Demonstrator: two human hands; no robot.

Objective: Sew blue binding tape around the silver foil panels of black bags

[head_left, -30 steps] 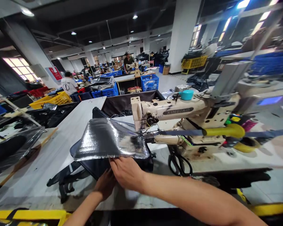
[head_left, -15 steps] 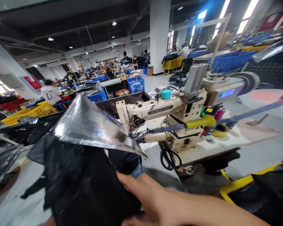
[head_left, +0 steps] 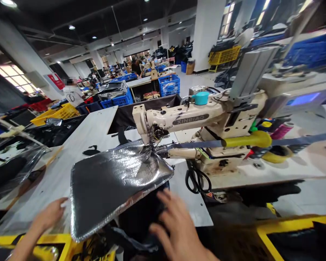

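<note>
A silver foil-lined panel (head_left: pixel 103 181) with a shiny bound edge lies tilted at the sewing machine (head_left: pixel 190 116). Its far end is bunched under the presser foot. Black fabric (head_left: pixel 141 214) hangs beneath the panel and partly disappears behind it. My left hand (head_left: pixel 50 214) is just left of the panel, apart from its edge, with fingers stretched forward and nothing visible in them. Below the panel's right corner, my right hand (head_left: pixel 176 221) is spread over the black fabric, slightly blurred. Whether its fingertips touch the cloth I cannot tell.
Black-handled scissors (head_left: pixel 197 181) lie by the machine base. A grey tape (head_left: pixel 192 145) runs through a yellow guide (head_left: pixel 244 140) to the machine. Yellow crates (head_left: pixel 263 232) stand at the lower edges. Black scraps (head_left: pixel 91 151) lie on the white table (head_left: pixel 89 127).
The panel has swung down flat, its silver face now turned up. The black fabric has dropped below it. My left hand has come into view, and my right hand's fingers have spread.
</note>
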